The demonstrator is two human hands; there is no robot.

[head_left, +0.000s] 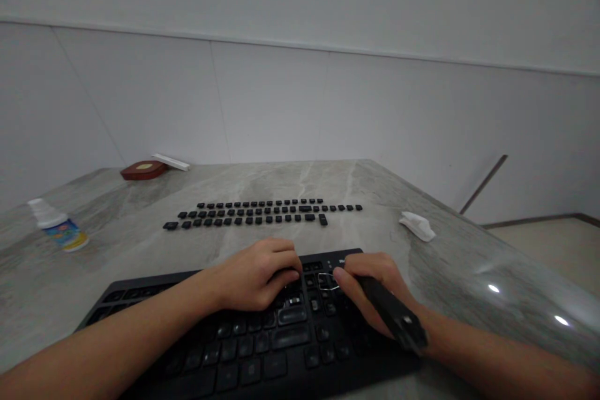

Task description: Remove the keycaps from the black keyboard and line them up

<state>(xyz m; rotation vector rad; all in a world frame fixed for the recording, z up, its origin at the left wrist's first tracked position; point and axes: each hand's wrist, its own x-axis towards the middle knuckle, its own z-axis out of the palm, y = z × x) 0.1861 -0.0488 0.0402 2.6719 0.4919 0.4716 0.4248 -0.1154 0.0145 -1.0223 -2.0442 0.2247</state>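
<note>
A black keyboard [290, 359] lies in front of me on the marbled table, with bare sockets along its upper rows and keycaps on the lower ones. My right hand [370, 284] grips the black handle of a wire keycap puller [394, 312]; its wire loop rests over the keys at the upper right of the keyboard. Over the upper middle of the board, my left hand [262, 275] has its fingers curled and thumb drawn in; anything between the fingertips is hidden. Beyond the keyboard, loose black keycaps [259, 220] stand in three rows.
A white-capped spray bottle [63, 228] with a blue label lies at the left. Toward the back left are a dark red wooden object [143, 170] and a white strip [171, 162]. A crumpled white tissue [417, 225] lies near the right edge. Behind the table [469, 281] rises a white wall.
</note>
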